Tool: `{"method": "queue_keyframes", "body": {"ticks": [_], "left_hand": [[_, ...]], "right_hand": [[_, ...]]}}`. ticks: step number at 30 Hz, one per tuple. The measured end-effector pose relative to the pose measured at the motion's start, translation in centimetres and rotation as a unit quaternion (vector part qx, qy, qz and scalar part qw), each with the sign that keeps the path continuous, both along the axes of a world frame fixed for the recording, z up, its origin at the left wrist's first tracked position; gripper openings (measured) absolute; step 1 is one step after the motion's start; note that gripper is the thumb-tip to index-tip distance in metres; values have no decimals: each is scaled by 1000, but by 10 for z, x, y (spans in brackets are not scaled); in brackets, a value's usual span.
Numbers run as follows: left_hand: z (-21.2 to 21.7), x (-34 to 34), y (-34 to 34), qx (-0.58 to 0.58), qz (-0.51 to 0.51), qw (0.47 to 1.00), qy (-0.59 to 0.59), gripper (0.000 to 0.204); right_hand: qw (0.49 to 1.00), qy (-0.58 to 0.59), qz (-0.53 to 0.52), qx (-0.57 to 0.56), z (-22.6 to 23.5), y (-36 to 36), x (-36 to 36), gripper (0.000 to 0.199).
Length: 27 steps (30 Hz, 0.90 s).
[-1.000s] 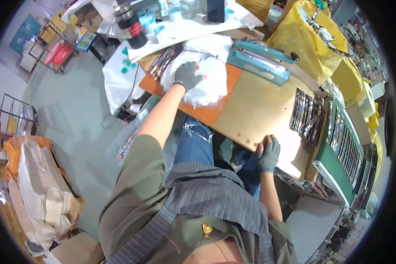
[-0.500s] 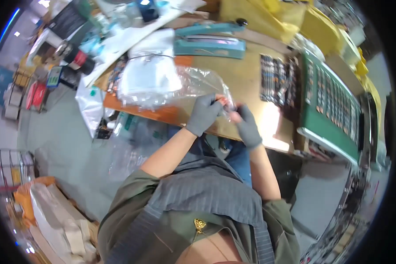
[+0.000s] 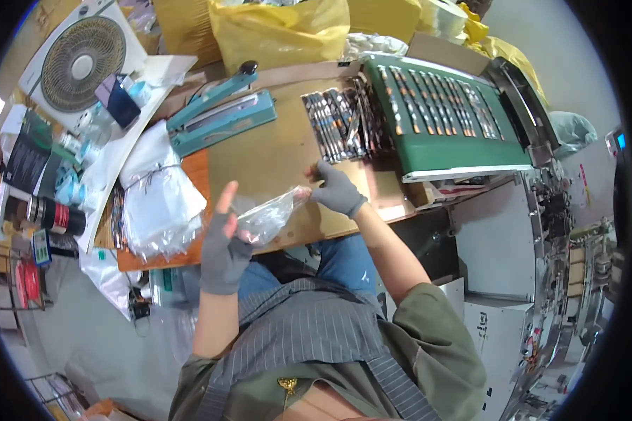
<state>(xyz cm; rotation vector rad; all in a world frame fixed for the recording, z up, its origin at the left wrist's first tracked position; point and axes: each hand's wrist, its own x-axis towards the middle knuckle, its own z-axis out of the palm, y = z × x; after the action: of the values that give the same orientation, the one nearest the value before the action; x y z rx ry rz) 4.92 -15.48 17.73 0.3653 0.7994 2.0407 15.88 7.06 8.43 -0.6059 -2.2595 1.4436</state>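
A crinkled clear plastic bag (image 3: 268, 216) stretches between my hands above the table's front edge. My left hand (image 3: 226, 245), in a grey fingerless glove, is closed on the bag's lower left end, with one finger pointing up. At the upper right end, my right hand (image 3: 338, 191), gloved alike, has its thumb against the plastic, while another finger stands apart. Whatever may lie inside the bag is too unclear to tell. Left of my hands is a stack of clear bags (image 3: 158, 203) with a dark band across it.
Behind the hands stands a teal hand sealer (image 3: 225, 119). Packed dark strips (image 3: 333, 126) lie at the back right, beside a green conveyor belt (image 3: 428, 156) carrying several more. A fan (image 3: 82, 67), phone (image 3: 117, 99) and dark flask (image 3: 56, 214) are at left; a yellow sack (image 3: 281, 35) stands behind.
The view has swung right, showing more of the green belt. My hands, close together before, are now farther apart with the bag stretched between them. One left finger now points up.
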Motion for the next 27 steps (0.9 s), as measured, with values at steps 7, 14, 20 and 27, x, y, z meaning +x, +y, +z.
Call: {"method": "queue_keyframes", "body": {"ticks": [7, 14, 20, 27], "left_hand": [[-54, -45, 35, -250, 108, 870, 411, 25], [-134, -93, 120, -339, 158, 758, 535, 36], [-162, -88, 184, -325, 80, 646, 686, 60], [-171, -68, 227, -184, 89, 678, 706, 66]], "right_hand": [[872, -269, -254, 321, 0, 145, -31, 113], [906, -275, -308, 98, -16, 193, -36, 64], [933, 17, -302, 195, 57, 226, 6, 64], [685, -366, -586, 231, 20, 425, 358, 68]]}}
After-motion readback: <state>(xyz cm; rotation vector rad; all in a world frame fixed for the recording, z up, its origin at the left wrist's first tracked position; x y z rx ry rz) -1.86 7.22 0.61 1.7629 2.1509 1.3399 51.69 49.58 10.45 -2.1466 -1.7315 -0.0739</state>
